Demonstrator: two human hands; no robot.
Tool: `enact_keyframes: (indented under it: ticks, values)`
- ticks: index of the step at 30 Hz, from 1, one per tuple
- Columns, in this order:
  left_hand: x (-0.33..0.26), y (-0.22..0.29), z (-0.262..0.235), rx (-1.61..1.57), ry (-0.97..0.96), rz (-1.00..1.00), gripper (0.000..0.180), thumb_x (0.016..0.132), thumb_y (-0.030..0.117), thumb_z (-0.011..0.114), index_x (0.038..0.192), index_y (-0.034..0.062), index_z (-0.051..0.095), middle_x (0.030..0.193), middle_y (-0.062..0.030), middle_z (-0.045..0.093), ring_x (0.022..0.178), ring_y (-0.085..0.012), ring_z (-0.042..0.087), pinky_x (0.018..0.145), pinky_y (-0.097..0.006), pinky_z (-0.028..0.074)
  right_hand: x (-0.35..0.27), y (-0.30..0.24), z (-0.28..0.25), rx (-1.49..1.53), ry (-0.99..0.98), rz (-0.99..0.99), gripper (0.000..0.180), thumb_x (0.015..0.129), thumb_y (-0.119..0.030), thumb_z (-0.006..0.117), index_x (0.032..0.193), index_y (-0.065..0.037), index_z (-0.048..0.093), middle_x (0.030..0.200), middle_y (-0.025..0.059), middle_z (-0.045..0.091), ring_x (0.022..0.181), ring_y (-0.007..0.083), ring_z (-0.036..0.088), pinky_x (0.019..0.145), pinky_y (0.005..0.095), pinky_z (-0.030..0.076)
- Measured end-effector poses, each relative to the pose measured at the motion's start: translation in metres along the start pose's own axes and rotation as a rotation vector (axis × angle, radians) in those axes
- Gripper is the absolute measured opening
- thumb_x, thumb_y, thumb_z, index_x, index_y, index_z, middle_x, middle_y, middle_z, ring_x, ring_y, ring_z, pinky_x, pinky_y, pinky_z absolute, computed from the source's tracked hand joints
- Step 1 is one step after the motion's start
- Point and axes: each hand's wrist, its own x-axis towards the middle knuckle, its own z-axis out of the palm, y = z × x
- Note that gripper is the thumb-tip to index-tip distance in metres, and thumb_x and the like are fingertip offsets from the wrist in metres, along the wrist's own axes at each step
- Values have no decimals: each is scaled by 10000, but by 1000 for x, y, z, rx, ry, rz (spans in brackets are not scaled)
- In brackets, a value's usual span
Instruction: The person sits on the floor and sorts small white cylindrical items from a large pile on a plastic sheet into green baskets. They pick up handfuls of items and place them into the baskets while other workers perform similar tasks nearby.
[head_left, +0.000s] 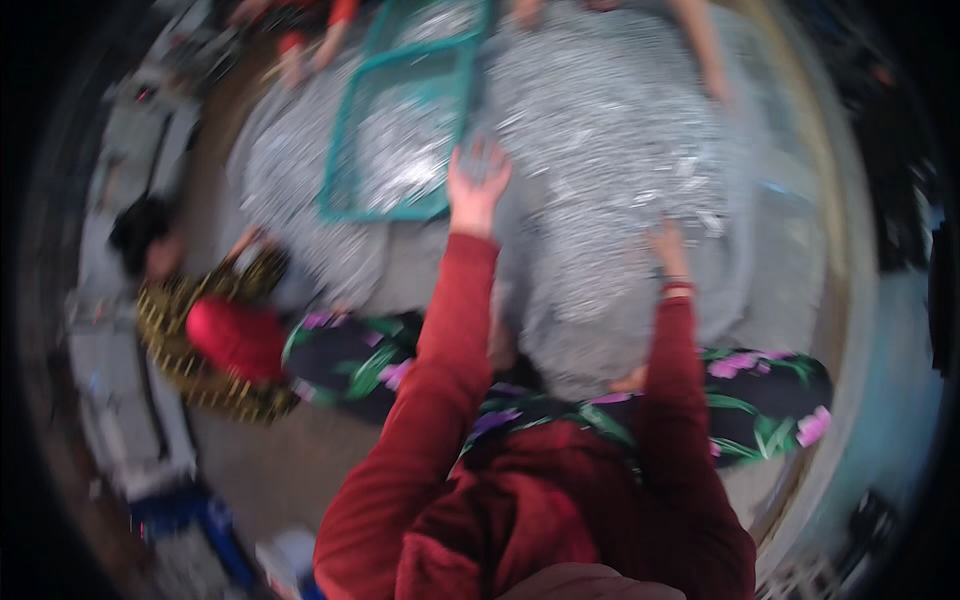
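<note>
Your left hand [476,185] was spread open, fingers splayed, touching the heap of small silvery pieces [610,140] just beside the corner of the teal rectangular sieve frame [340,160]. Your right hand [668,245] lay on the heap's near slope; through the blur you could not tell whether it was closed. The heap covered the floor ahead of your knees. It looked loose and light, likely to slide and spill, so scooping with cupped palms would have suited better than pinching.
</note>
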Motion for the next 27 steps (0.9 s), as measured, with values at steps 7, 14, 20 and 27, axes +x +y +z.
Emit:
enact_keyframes:
  ticks: [7, 14, 20, 27]
  values:
    - [-14, 142, 27, -172, 216, 464, 633, 855, 278, 415, 1317, 10, 74, 1336, -218, 120, 1228, -386, 226, 946, -543, 345, -17, -46, 9, -136, -345, 511, 696, 699, -357, 654, 1290, -157, 345, 1224, 266, 358, 1165, 450, 289, 943, 511, 294]
    - [-3, -97, -42, 1821, -211, -74, 254, 733, 191, 636, 920, 22, 609, 841, -78, 641, 707, -208, 609, 695, -300, 470, -47, -54, 15, -178, -276, 308, 674, 648, -254, 714, 1209, -53, 397, 1151, 307, 377, 1118, 454, 347, 899, 508, 347]
    - [1, -171, -122, 2660, -552, 270, 212, 727, 80, 568, 937, 51, 548, 961, -201, 533, 945, -353, 519, 796, -416, 438, -53, -25, 25, -20, -145, 171, 485, 576, -25, 725, 1020, 8, 530, 859, 171, 588, 797, 333, 585, 663, 365, 497]
    - [33, -113, -88, 2264, -187, 59, 207, 750, 40, 545, 957, 25, 557, 956, -192, 503, 801, -331, 567, 751, -373, 458, -12, -59, 1, 1006, -311, 653, 331, 734, 34, 573, 1057, -31, 543, 798, 56, 584, 635, 129, 547, 436, 276, 450]
